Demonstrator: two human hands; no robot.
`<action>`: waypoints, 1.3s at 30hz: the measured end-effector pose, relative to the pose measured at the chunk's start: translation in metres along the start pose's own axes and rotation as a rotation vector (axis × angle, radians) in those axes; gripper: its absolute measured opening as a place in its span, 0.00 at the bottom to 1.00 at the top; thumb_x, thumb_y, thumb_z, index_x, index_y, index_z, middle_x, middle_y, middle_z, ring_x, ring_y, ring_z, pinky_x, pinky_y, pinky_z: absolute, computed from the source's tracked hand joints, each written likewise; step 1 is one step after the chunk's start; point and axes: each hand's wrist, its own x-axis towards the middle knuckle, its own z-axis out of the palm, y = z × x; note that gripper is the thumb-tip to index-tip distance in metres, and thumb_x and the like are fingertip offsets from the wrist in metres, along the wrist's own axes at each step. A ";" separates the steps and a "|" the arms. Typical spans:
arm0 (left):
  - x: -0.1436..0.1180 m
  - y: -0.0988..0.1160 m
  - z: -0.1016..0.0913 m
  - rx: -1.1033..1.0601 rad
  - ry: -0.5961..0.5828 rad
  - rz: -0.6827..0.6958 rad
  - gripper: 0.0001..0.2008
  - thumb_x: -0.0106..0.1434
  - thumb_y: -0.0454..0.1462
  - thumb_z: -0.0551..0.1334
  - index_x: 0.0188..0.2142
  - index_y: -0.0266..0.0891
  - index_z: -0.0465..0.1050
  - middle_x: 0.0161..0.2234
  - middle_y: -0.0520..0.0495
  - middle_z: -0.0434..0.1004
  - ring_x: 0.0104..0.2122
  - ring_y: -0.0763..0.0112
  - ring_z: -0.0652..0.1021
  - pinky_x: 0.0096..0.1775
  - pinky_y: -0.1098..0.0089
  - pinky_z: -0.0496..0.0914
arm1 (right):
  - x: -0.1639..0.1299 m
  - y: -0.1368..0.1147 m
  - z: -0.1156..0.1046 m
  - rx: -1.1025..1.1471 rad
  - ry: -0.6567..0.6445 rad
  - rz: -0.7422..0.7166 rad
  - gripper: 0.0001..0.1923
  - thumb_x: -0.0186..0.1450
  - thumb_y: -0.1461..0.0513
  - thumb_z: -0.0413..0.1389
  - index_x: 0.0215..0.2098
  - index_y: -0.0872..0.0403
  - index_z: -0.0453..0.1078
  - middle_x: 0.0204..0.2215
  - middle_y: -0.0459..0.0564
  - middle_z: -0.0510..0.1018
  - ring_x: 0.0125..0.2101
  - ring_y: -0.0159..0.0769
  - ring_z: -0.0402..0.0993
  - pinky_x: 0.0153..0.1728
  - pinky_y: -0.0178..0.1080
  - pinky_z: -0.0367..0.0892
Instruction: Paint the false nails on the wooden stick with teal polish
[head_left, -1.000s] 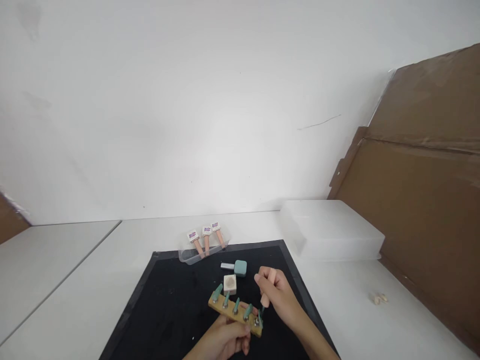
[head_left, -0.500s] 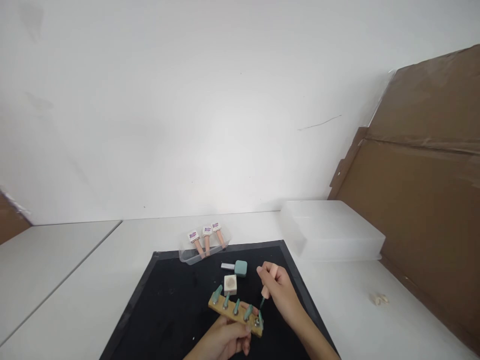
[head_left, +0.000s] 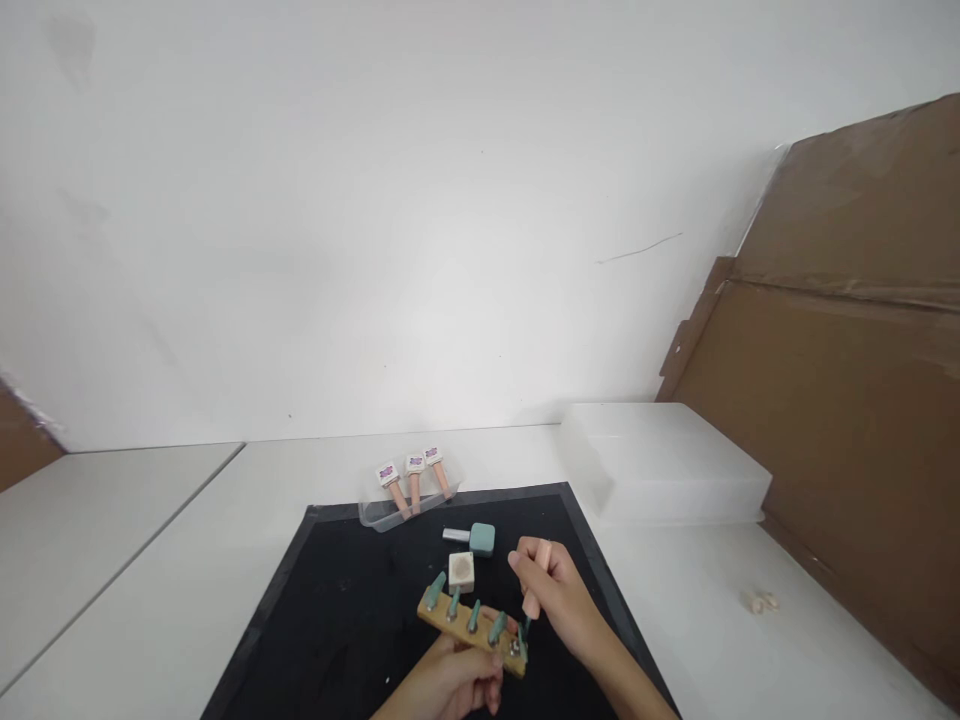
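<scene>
My left hand grips a wooden stand from below, tilted down to the right. Several green false nails stick up from it on small metal holders. Between the fingers of my right hand is a nail polish brush with a pink handle. Its dark bristle end is at the rightmost false nail; I cannot tell if it presses on it. Just beyond the stand sits a square white bottle. Behind that lies a green polish bottle with a silver cap.
A clear tray at the back holds three white bottles with pink caps. A black mat covers the work area. At the right stand a translucent plastic box and a cardboard wall. Small pale pieces lie on the white table.
My right hand has moved slightly down with the brush, bringing its tip lower along the rightmost false nail. My left hand and the stand are almost still.
</scene>
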 end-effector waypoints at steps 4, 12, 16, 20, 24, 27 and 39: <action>0.000 0.001 0.001 0.002 0.010 0.004 0.19 0.36 0.37 0.67 0.31 0.37 0.69 0.16 0.55 0.66 0.17 0.78 0.64 0.24 0.71 0.58 | 0.001 0.002 0.000 -0.022 -0.017 0.014 0.23 0.60 0.55 0.50 0.13 0.52 0.49 0.06 0.37 0.57 0.12 0.26 0.48 0.18 0.33 0.48; -0.001 -0.001 0.001 0.005 -0.012 0.006 0.19 0.36 0.36 0.66 0.32 0.37 0.70 0.16 0.55 0.66 0.17 0.77 0.64 0.24 0.71 0.58 | 0.003 0.002 0.000 -0.041 0.059 -0.010 0.22 0.61 0.56 0.50 0.14 0.51 0.46 0.08 0.36 0.55 0.11 0.25 0.52 0.18 0.32 0.49; 0.000 -0.001 0.000 -0.008 0.019 0.007 0.20 0.35 0.36 0.66 0.32 0.36 0.70 0.16 0.55 0.67 0.17 0.77 0.63 0.24 0.71 0.58 | 0.005 0.000 0.000 -0.001 0.097 -0.021 0.24 0.60 0.55 0.51 0.13 0.51 0.44 0.09 0.37 0.55 0.11 0.25 0.53 0.17 0.33 0.49; 0.000 -0.001 -0.001 -0.002 0.033 0.007 0.20 0.35 0.36 0.67 0.32 0.36 0.70 0.17 0.54 0.67 0.17 0.77 0.64 0.24 0.70 0.59 | 0.006 0.000 0.000 0.010 0.112 -0.030 0.24 0.60 0.55 0.51 0.13 0.51 0.44 0.09 0.37 0.56 0.11 0.25 0.53 0.18 0.33 0.49; 0.001 -0.001 -0.001 -0.010 0.028 0.008 0.21 0.35 0.37 0.67 0.32 0.36 0.70 0.18 0.54 0.68 0.17 0.77 0.64 0.24 0.70 0.58 | 0.004 0.000 0.000 0.018 0.105 -0.028 0.24 0.59 0.56 0.51 0.13 0.51 0.44 0.08 0.37 0.55 0.12 0.26 0.53 0.18 0.33 0.49; 0.000 -0.002 -0.001 -0.008 0.037 0.001 0.21 0.34 0.37 0.68 0.32 0.36 0.70 0.18 0.54 0.68 0.17 0.77 0.64 0.24 0.70 0.58 | 0.003 -0.002 0.000 0.004 0.087 -0.028 0.24 0.60 0.57 0.50 0.12 0.51 0.45 0.08 0.37 0.55 0.12 0.26 0.53 0.19 0.33 0.50; 0.001 -0.003 -0.001 -0.009 0.040 0.002 0.18 0.35 0.37 0.67 0.29 0.36 0.70 0.17 0.54 0.67 0.17 0.76 0.64 0.24 0.70 0.58 | 0.003 0.001 -0.001 -0.056 0.030 -0.017 0.22 0.61 0.59 0.49 0.12 0.51 0.47 0.06 0.37 0.55 0.12 0.26 0.48 0.18 0.33 0.48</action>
